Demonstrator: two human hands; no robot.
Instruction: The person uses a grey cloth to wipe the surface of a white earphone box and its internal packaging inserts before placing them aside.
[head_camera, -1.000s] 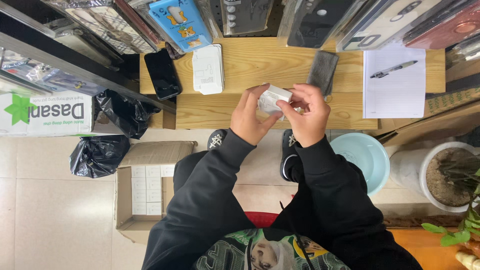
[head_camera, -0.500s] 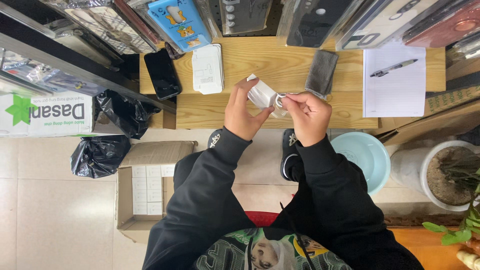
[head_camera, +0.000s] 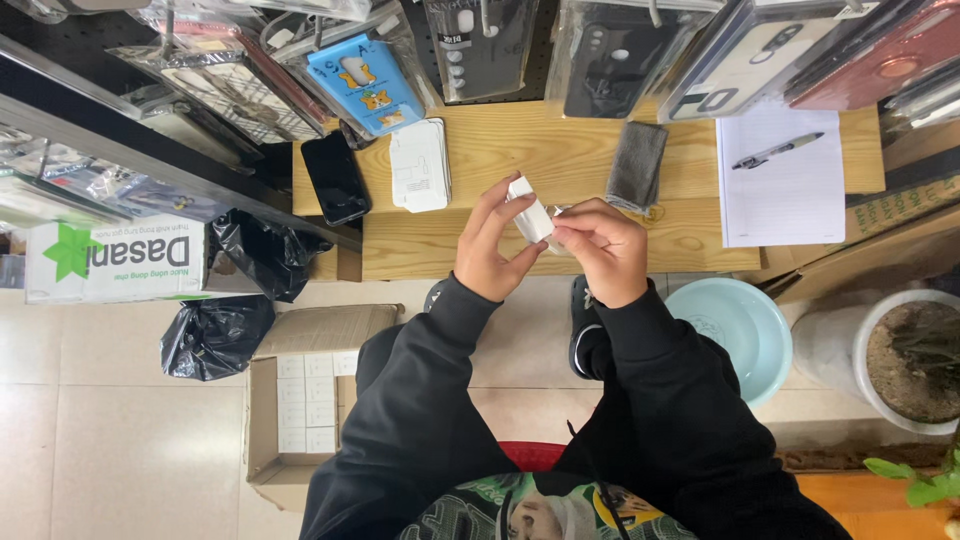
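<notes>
My left hand (head_camera: 490, 245) grips a small white box-shaped item (head_camera: 530, 215), held up over the front edge of the wooden table (head_camera: 560, 160). My right hand (head_camera: 598, 245) pinches the same item at its lower right end, where a thin clear wrapper seems to stick out. Both arms wear black sleeves. On the table behind the hands lie a black phone (head_camera: 336, 178), a white flat box (head_camera: 420, 165) and a grey cloth (head_camera: 638, 166).
A sheet of paper (head_camera: 780, 190) with a pen (head_camera: 776, 150) lies at the table's right. Packaged phone cases hang along the top. Below are a cardboard box of white boxes (head_camera: 305, 405), black bags (head_camera: 215, 335), a pale blue basin (head_camera: 735, 330) and a plant pot (head_camera: 900, 365).
The white item has turned in my hands from lying crosswise to tilted more upright, and my right fingers have shifted to its lower end.
</notes>
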